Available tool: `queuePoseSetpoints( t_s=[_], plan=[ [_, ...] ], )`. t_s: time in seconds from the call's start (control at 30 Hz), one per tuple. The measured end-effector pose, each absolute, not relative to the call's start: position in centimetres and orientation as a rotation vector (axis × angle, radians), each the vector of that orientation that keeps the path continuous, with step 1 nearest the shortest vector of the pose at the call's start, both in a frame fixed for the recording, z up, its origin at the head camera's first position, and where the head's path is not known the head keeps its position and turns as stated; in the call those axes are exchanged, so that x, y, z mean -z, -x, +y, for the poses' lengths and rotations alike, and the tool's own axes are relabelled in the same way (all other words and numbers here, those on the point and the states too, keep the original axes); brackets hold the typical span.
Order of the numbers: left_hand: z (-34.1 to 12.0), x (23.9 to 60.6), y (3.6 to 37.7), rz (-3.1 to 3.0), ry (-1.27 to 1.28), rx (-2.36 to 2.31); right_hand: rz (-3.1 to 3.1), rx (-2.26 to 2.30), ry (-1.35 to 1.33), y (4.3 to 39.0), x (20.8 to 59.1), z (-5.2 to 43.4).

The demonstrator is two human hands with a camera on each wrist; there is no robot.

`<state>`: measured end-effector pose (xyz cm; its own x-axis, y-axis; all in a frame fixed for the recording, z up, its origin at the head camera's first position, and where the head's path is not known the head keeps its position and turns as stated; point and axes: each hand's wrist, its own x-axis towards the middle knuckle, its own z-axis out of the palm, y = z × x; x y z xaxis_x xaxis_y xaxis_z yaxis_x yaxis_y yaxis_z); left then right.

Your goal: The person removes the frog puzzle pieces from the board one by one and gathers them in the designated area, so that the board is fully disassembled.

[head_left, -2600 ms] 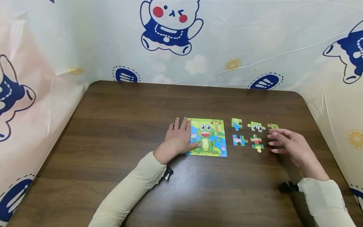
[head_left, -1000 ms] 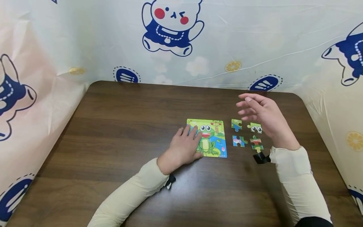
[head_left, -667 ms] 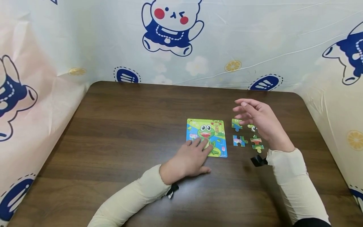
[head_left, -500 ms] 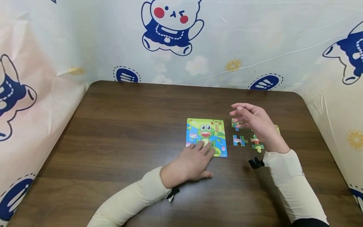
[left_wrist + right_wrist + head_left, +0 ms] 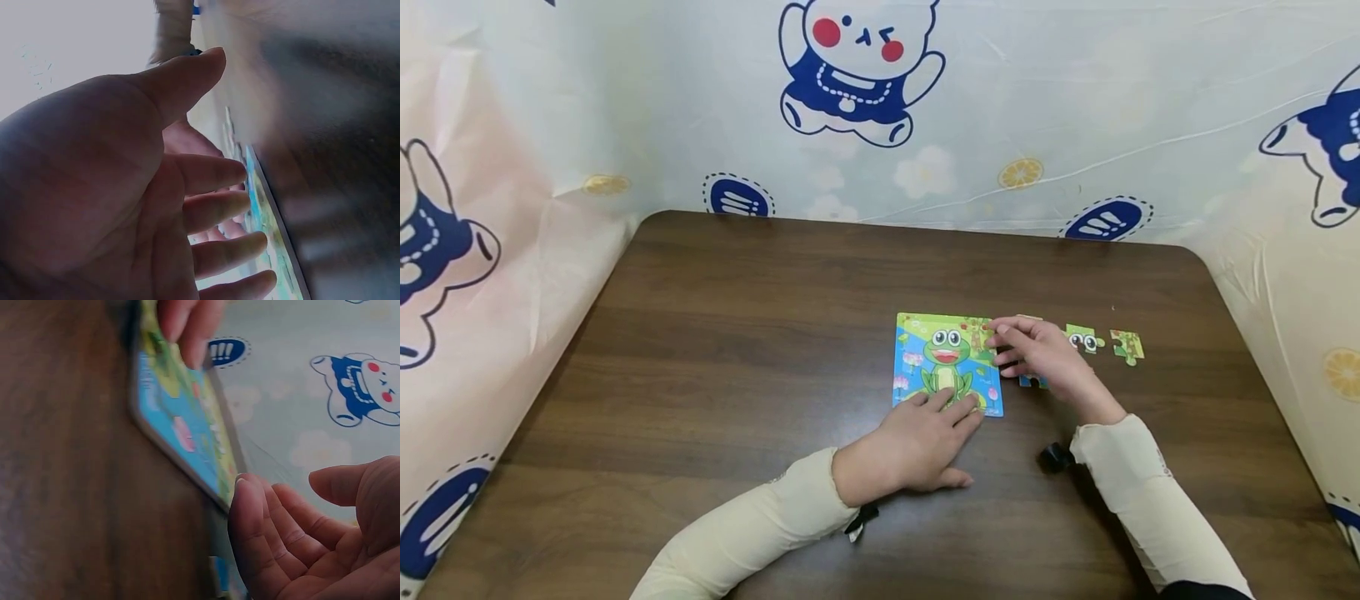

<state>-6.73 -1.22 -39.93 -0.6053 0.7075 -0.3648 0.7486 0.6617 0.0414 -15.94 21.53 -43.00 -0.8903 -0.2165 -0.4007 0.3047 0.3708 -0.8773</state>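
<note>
A square frog picture puzzle board (image 5: 917,358) lies on the brown table. My left hand (image 5: 917,442) has its outstretched fingertips on the board's near edge, with the thumb out to the side. In the left wrist view those fingers (image 5: 219,212) are spread beside the board's rim. My right hand (image 5: 1052,358) is at the board's upper right side, fingers loosely bent, with nothing held. Seen from the right wrist, its fingertips (image 5: 247,494) come to the board's corner; touching or just apart, I cannot tell.
Loose jigsaw pieces lie right of the board. A piece with frog eyes (image 5: 1084,339) and a tree piece (image 5: 1127,346) show; others are partly or fully hidden under my right hand. A printed cloth (image 5: 865,183) stands up round the table (image 5: 737,333).
My left hand has slid from the board's left side to its near edge. My right hand has gone from the far-right pieces, over the others, leftward to the board's right side.
</note>
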Motion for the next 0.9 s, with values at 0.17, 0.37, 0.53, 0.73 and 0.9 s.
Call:
queuePoseSetpoints(
  t_s=[0.17,0.37,0.53,0.73,0.9],
  plan=[
    [-1.1,40.2,6.7,2.523,-1.139,0.177,2.205,1.502,-0.086,15.7,43.5,21.2],
    [-1.1,40.3,6.8,2.534,-1.132,0.196,2.269,1.448,-0.019,15.7,43.5,20.9],
    [-1.1,40.4,6.8,2.532,-1.123,0.181,2.339,1.370,0.018,15.8,43.2,20.5],
    [-1.1,40.4,6.7,2.535,-1.118,0.175,2.426,1.243,0.057,15.9,42.8,20.1],
    [-1.0,40.3,6.7,2.534,-1.113,0.197,2.461,1.202,0.083,15.9,42.4,20.1]
  ],
)
